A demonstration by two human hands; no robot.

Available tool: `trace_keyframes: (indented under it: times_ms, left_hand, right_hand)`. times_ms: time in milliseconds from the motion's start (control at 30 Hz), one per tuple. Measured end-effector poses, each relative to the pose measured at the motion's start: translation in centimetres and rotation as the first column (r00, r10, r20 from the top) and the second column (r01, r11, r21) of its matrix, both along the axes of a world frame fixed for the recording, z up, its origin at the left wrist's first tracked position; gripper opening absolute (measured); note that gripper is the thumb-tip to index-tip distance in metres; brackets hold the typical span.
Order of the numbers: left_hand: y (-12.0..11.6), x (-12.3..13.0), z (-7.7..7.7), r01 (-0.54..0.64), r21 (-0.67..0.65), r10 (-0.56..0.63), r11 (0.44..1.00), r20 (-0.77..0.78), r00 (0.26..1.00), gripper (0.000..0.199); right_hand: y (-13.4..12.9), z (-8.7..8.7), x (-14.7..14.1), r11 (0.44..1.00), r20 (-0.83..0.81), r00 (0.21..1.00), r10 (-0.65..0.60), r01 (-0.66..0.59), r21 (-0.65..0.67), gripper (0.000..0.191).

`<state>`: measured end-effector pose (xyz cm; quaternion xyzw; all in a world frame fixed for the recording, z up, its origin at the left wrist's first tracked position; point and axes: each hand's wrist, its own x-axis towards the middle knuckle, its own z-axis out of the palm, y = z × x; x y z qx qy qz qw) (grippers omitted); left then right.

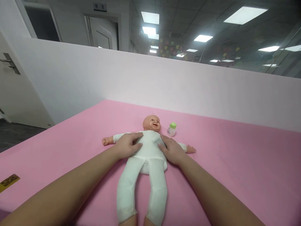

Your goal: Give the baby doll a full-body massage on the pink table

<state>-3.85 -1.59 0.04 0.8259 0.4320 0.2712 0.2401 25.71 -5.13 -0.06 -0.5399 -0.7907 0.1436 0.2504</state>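
I have a baby doll [148, 147] lying on its back on the pink mat [235, 163], head away from me and legs stretched toward me; it wears a white one-piece suit, its bare arms are spread flat to either side, and the feet run off the bottom edge of the view. My left hand [128, 145] lies palm down on the doll's chest and shoulder on that side, fingers spread and resting flat on the cloth rather than closed around anything; my right hand [171, 150] lies the same way along the other flank, fingers loosely open and pressed against the torso where it meets the arm. Neither hand grips; they bracket the body from both sides, which I judge keeps the soft trunk steady and centred between them; the doll's limp legs and arms suggest it would flop if lifted by one side only.

Just beside the doll's head, on my right, a small white bottle with a green cap [171, 129] stands upright on the mat, apart from the doll and from my hands. A white partition wall [164, 84] rises behind the mat; a yellow label [8, 181] sits at the mat's near left edge.
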Motion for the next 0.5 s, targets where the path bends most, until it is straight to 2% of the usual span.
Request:
trace_keyframes:
  times_ms: [100,200,267,367,500]
  left_hand:
    - [-2.1,0.1,1.1,0.132,0.074,-0.137,0.988,0.065,0.988,0.052]
    - [-4.4,1.1,1.9,0.373,0.108,-0.38,0.922,0.06,0.923,0.042]
    - [-5.3,1.8,2.1,0.459,0.1,-0.463,0.883,0.017,0.886,0.042]
    - [-5.5,2.3,1.8,0.44,0.066,-0.439,0.895,-0.035,0.898,0.053]
    - [-4.2,2.9,1.2,0.377,0.019,-0.374,0.926,-0.075,0.924,0.069]
  right_hand:
    - [-0.1,0.1,-0.1,1.0,-0.021,1.0,0.007,-0.007,0.012,0.056]
    - [-0.1,0.0,-0.1,1.0,-0.024,1.0,0.001,-0.001,0.02,0.057]
    - [0.0,-0.1,-0.1,1.0,-0.025,1.0,0.0,0.0,0.018,0.057]
    - [0.1,-0.2,-0.2,1.0,-0.023,1.0,0.009,-0.009,0.015,0.056]
    - [0.3,-0.6,-0.5,0.999,-0.019,1.0,0.009,-0.008,0.034,0.058]
